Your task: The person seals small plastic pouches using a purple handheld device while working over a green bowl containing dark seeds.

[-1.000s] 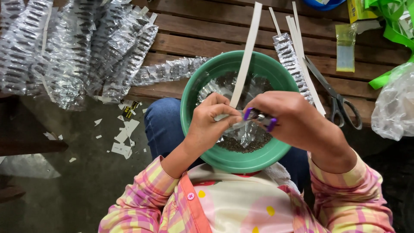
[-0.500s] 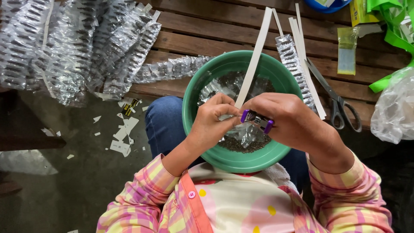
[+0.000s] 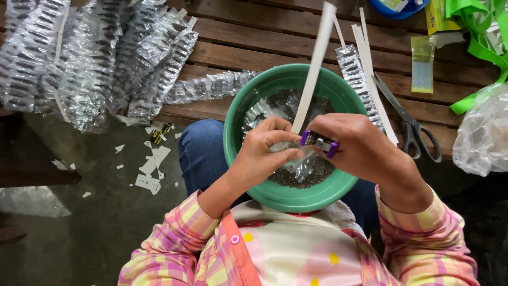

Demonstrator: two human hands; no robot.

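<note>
- Overhead: green bowl (image 3: 238, 153) sits on the person's lap, its far rim against the near edge of the slatted wooden bench (image 3: 254, 32).
- Bench crowded: strips of small clear packets (image 3: 100, 58) heaped at left, scissors (image 3: 410, 124) just right of the bowl, a crumpled clear bag (image 3: 484, 132) at the right edge.
- Open room: bare concrete floor (image 3: 90, 222) to the left, with only paper scraps (image 3: 151, 164) on it.
- Left hand (image 3: 262, 153) over the bowl; fingers curled together, thumb and forefinger pinched on a small clear packet (image 3: 296, 159) and the lower end of a long white paper strip (image 3: 315, 69).
- Right hand (image 3: 365, 151) just beside it, fingers closed around a small purple stapler (image 3: 319, 143); stapler touches the strip's lower end.
- Strip rises tilted away over the bowl toward the bench.
- Bowl holds dark seeds (image 3: 288, 179) and clear plastic.
</note>
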